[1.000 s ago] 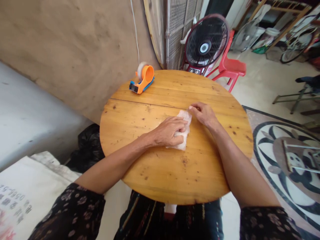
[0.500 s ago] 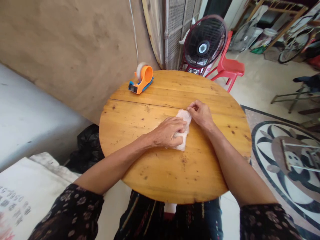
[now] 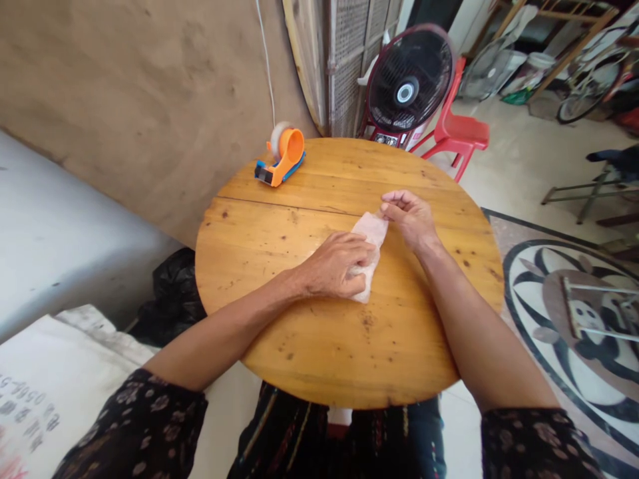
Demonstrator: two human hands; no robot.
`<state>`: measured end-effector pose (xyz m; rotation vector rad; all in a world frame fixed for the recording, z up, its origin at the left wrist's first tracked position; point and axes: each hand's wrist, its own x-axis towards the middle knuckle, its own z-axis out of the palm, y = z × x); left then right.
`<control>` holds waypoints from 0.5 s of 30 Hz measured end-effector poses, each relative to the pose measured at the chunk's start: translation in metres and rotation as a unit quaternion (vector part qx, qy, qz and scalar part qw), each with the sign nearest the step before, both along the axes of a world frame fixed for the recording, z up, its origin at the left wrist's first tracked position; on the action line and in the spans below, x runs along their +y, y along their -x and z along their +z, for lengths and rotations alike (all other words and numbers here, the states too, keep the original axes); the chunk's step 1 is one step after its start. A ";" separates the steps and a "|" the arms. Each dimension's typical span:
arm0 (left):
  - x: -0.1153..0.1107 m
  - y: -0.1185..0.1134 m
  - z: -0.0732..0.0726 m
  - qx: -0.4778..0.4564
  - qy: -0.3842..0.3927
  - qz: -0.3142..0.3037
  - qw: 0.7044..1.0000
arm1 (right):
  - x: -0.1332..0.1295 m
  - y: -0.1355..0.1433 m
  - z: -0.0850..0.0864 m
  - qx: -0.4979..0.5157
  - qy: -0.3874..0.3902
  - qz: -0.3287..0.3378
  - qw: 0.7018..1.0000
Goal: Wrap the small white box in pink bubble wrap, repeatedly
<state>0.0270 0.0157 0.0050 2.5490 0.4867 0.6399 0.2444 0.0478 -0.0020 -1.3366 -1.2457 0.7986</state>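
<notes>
A small, flat packet in pale pinkish, translucent wrap that looks like bubble wrap (image 3: 370,227) lies on the round wooden table (image 3: 309,346). My left hand (image 3: 339,265) presses on its middle, fingers curled over it and thumb along the near part. At the packet's far right corner, my right hand (image 3: 408,216) is pinched, thumb against fingertips, on the edge of the wrap. Whether a strip of clear tape is also between those fingertips is too small to make out. What the wrap contains is hidden.
An orange and blue tape dispenser (image 3: 285,158) with a roll of clear tape stands at the table's far left. Beyond the table are a standing fan (image 3: 407,93) and a red plastic chair (image 3: 464,132). A black plastic bag (image 3: 172,289) lies by the wall at left.
My right hand has moved slightly up and right, and the packet's far corner has stretched out toward it. My left hand stays pressed on the packet.
</notes>
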 end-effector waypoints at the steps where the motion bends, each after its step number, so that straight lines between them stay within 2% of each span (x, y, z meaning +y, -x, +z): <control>1: 0.000 0.000 0.000 -0.003 0.000 0.000 1.000 | 0.000 -0.002 0.001 0.006 -0.001 0.000 1.000; 10: -0.003 0.002 0.001 0.007 -0.020 0.034 0.999 | -0.005 -0.002 0.010 0.024 -0.005 0.014 1.000; 15: -0.004 0.003 0.002 0.028 -0.028 0.041 0.998 | -0.002 -0.001 0.004 0.040 0.016 0.005 0.999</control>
